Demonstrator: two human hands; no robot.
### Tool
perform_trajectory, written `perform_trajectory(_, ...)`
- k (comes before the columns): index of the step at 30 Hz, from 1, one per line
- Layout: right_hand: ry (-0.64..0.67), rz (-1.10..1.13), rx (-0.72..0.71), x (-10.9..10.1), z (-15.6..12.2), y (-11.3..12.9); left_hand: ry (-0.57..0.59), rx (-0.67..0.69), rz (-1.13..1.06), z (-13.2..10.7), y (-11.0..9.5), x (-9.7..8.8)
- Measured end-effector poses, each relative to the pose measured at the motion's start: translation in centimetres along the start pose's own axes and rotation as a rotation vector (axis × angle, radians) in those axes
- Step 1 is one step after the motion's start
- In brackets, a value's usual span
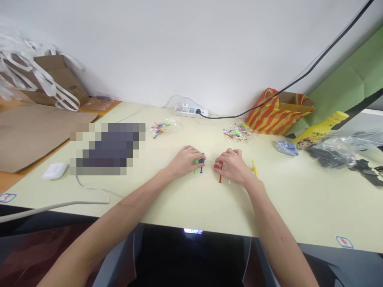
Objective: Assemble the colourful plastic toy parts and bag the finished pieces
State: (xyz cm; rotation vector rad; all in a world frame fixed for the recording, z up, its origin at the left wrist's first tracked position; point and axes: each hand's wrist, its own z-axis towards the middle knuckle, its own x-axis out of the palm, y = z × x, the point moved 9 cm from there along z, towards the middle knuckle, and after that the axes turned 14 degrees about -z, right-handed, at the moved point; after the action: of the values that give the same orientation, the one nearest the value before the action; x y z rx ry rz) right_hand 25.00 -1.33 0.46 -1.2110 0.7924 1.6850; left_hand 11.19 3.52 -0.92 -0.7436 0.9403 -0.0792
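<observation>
Near the middle of the pale table my left hand [184,161] is closed, thumb and fingers around the top of a small blue plastic stick-like piece [201,169]. A similar green piece [195,171] lies beside it, partly under the fingers. A short way to the right, my right hand [235,165] pinches a small red plastic piece [220,177] with flared ends. Below that palm the tip of a white piece [229,181] shows; the rest is hidden. Just right of the wrist lies a yellow piece [254,168].
Two clear bags of coloured pieces, a left bag [163,127] and a right bag [237,132], lie farther back. A power strip [190,112] runs along the wall. On the right are a striped bag [275,115] and a yellow bottle [321,129]; a white case [55,170] sits left.
</observation>
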Motion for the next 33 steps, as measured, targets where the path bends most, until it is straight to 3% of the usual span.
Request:
perform_trajectory(12,-0.084,0.059,0.021,-0.6,0.2,0.3,0.058,0.071,-0.063,-0.2,-0.9,0.1)
perform_trajectory(15,-0.111,0.105,0.006,-0.7,0.2,0.5,0.021,0.1,-0.093,-0.2,-1.6,-0.4)
perform_trajectory(23,-0.048,0.339,0.053,-0.1,0.2,0.9,-0.061,0.204,-0.062,-0.3,-2.9,-0.9)
perform_trajectory(33,0.044,0.4,0.03,1.1,0.4,2.3,-0.025,0.303,0.143,-0.6,-3.9,0.2)
